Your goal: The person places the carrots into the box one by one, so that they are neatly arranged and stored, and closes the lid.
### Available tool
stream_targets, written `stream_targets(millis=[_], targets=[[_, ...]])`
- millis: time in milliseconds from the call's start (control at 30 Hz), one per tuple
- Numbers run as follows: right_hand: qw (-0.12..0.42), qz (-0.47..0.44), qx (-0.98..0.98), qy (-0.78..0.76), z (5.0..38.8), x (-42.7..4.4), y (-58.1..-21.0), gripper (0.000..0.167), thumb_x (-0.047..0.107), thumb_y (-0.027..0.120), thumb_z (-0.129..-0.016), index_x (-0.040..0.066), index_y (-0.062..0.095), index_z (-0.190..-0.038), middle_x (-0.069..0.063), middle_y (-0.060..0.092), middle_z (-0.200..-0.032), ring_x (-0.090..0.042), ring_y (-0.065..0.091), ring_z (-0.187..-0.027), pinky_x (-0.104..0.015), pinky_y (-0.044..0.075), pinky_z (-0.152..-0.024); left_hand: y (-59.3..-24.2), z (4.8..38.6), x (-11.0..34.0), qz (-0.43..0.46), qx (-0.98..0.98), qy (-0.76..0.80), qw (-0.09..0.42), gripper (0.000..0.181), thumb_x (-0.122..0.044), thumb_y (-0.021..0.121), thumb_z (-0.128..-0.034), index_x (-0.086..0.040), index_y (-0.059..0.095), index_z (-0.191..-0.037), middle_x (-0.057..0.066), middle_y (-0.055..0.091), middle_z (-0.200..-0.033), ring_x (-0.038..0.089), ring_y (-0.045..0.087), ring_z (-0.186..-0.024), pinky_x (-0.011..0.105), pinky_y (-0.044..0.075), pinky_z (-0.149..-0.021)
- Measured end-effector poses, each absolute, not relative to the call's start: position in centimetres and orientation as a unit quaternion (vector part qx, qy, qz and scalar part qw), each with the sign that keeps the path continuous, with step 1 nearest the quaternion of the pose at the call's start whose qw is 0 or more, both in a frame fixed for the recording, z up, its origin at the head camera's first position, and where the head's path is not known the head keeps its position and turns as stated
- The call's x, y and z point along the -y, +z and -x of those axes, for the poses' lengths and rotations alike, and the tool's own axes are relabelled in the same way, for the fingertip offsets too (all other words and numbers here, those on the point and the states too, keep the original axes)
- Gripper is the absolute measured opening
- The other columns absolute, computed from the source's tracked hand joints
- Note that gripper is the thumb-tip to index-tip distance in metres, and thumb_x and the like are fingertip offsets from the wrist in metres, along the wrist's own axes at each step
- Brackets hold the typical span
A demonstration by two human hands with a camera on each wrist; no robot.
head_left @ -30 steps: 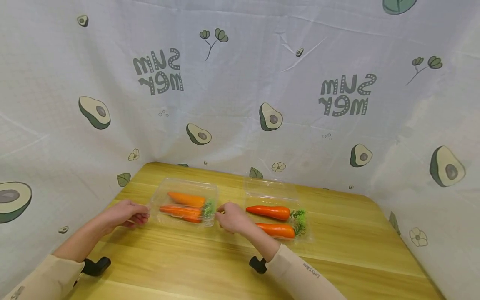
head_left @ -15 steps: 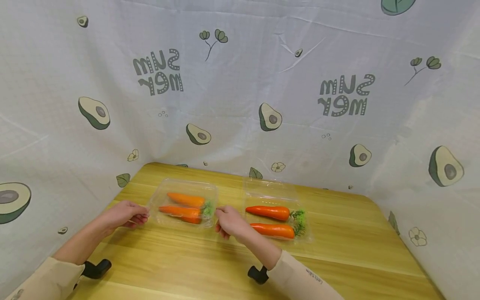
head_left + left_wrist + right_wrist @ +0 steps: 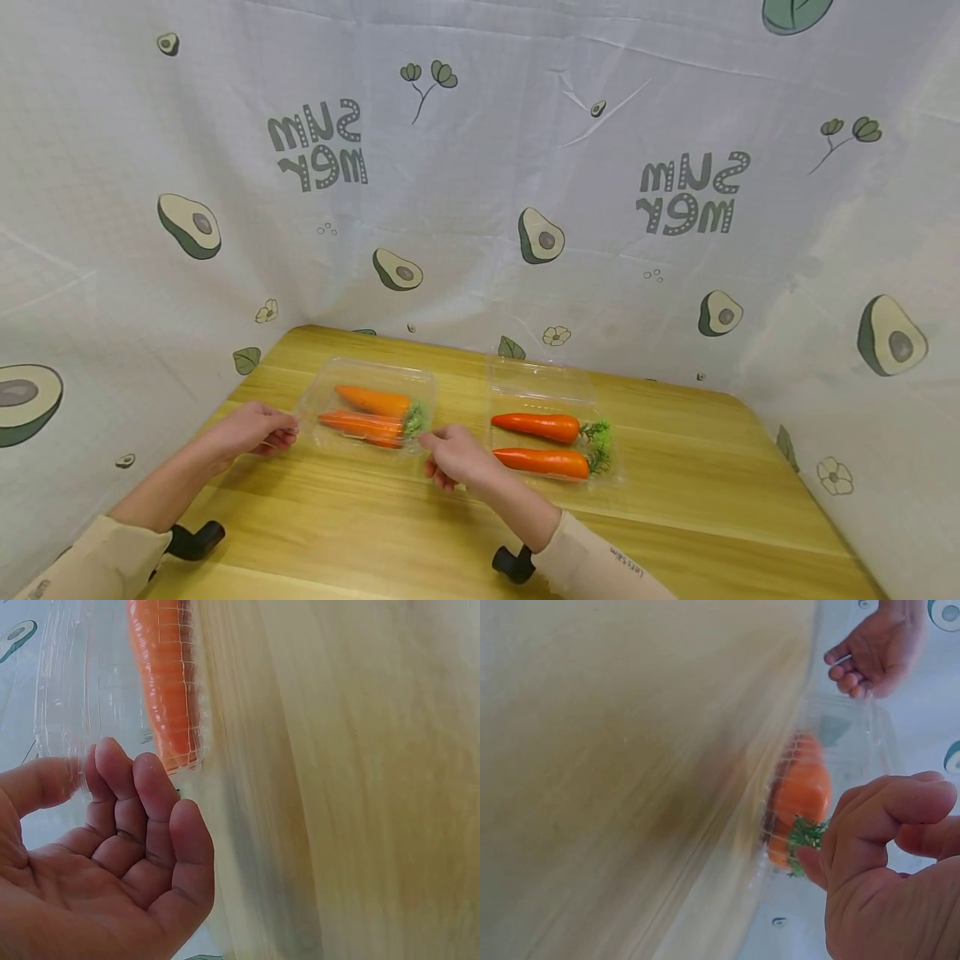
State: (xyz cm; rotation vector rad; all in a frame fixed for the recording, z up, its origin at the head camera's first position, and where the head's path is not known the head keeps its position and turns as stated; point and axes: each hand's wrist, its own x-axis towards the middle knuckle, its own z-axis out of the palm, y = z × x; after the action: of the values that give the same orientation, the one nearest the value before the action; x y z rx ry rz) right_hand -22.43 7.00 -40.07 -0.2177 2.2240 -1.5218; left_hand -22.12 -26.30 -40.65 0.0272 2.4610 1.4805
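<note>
A clear plastic clamshell box [image 3: 318, 385] lies on the left half of the table, with two orange carrots [image 3: 366, 426] inside, their green tops toward the right. Its transparent lid appears to lie over them. At the box's left front corner my left hand [image 3: 258, 429] pinches the clear edge between thumb and index finger; the other fingers curl loosely in the left wrist view. My right hand [image 3: 459, 457] is at the right front corner, thumb and index finger bent together on the edge. How the plastic sits between them is hidden in the right wrist view.
Right of my right hand lies a second clear plastic box [image 3: 542, 381] with its lid folded back. It holds two carrots [image 3: 551, 462] with green tops. A printed curtain [image 3: 465, 167] hangs behind and beside the wooden table [image 3: 360, 525].
My right hand has drawn back from the box's right side and moved slightly left and nearer, to its right front corner. My left hand has kept its hold.
</note>
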Motion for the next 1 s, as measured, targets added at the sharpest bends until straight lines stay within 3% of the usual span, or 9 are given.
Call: stream_targets(millis=[467,800,1000], targets=[[0.202,0.081,-0.824,-0.523,22.38,-7.01,-40.67,0.036,0.029,0.057,-0.103,-0.005,0.063,-0.11,-0.003,0.055,-0.061,-0.011,0.043,-0.042,-0.021,0.04,-0.04,-40.55,21.97,26.14,-0.009,-0.852,0.505,0.139,0.031,-0.016,0.049,-0.1037,0.001,0.066,-0.085,0.0,0.062,-0.076,0.013,0.057,-0.071,0.027,0.051,-0.066],[0.205,0.086,-0.818,-0.531,22.52,-6.64,-40.85,0.036,0.023,0.057,-0.102,-0.002,0.066,-0.079,0.0,0.051,-0.054,-0.009,0.039,-0.038,-0.02,0.036,-0.036,-40.71,21.8,26.16,-0.006,-0.853,0.504,0.132,0.031,-0.017,0.05,-0.1039,0.001,0.066,-0.084,0.0,0.061,-0.076,0.014,0.057,-0.072,0.028,0.05,-0.066],[0.213,0.083,-0.803,-0.551,22.61,-6.52,-41.04,0.035,0.021,0.057,-0.101,0.002,0.062,-0.072,0.001,0.05,-0.053,-0.008,0.036,-0.037,-0.019,0.034,-0.036,-40.68,21.76,26.21,-0.004,-0.851,0.508,0.134,0.03,-0.017,0.05,-0.1036,0.002,0.067,-0.087,0.0,0.063,-0.077,0.014,0.058,-0.073,0.028,0.05,-0.066]])
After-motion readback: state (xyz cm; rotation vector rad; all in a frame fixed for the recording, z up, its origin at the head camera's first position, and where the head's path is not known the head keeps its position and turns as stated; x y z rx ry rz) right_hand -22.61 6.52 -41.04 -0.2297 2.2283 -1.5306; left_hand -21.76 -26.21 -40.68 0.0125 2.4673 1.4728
